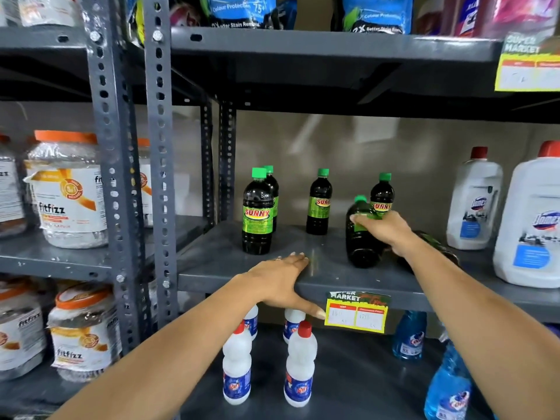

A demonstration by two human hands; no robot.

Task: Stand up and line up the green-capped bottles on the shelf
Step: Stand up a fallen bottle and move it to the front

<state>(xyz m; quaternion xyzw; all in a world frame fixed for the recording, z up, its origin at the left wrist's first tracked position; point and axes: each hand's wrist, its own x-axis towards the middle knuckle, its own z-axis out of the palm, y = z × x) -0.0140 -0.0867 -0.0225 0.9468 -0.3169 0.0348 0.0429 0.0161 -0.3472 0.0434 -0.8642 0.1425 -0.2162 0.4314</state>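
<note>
We read "SUNNY" on the green-capped bottles (257,215), "fitfizz" on the orange-lidded jars (65,192) and "SUPER MARKET" on the yellow shelf tag (357,312) — its handwritten prices stay unreadable.

Bright, even overhead light; deep shadow under the upper shelf (303,43); soft sheen on the back wall (363,140); wide-angle bending at the edges; corners slightly blurred, centre sharp.

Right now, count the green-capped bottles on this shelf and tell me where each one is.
6 visible: front-left bottle, one directly behind it, centre bottle, back-right bottle, tilted bottle in the right hand, and one lying down behind that arm. More may be hidden.
</note>
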